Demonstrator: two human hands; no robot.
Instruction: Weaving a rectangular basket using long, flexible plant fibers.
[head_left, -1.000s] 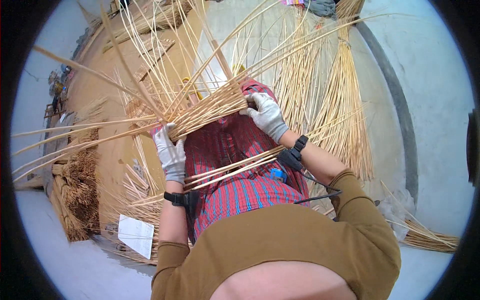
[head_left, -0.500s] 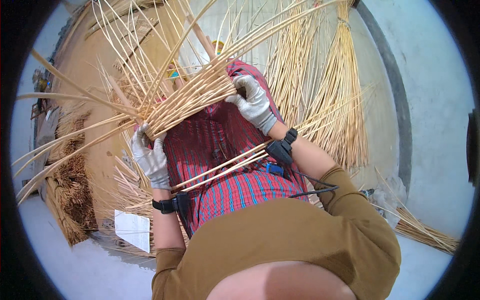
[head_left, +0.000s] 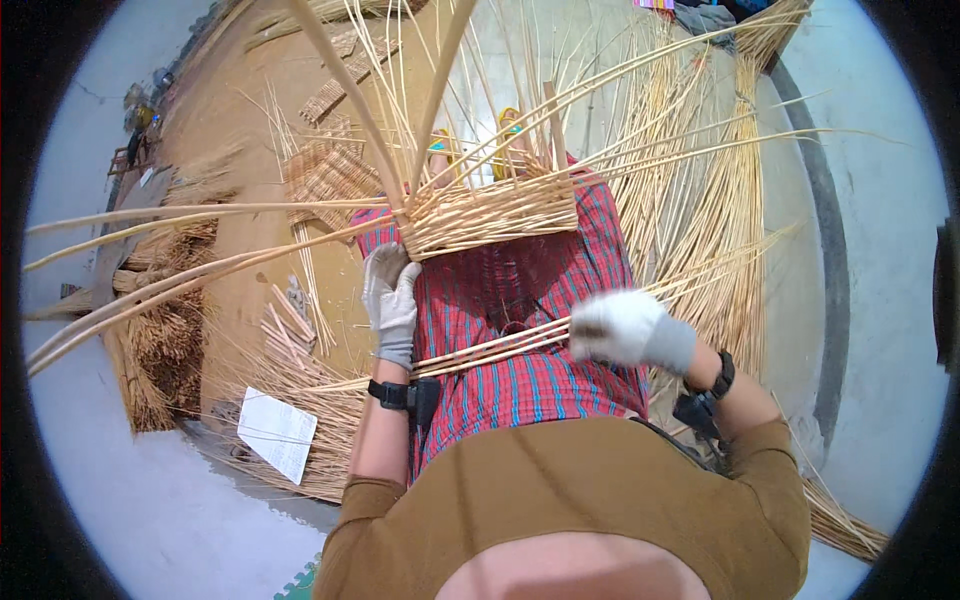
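Note:
A woven wicker panel, with long loose rods fanning out from its far side and left end, rests over my knees. My left hand, in a white work glove, is closed on the panel's near left corner. My right hand, gloved too and smeared by motion, is off the panel. It is over the right thigh, beside several loose wicker rods that lie across my lap. Whether its fingers touch them I cannot tell. A red checked cloth covers my legs.
Tall bundles of pale rods lie on the floor to the right. Brown bundles are stacked at the left, near a white sheet. Flat woven pieces lie beyond my left knee. Long rods stick out far left from the panel.
My right hand has let go of the panel's right end and come down toward the lap rods. The left hand keeps its hold at the left corner. The whole view has shifted.

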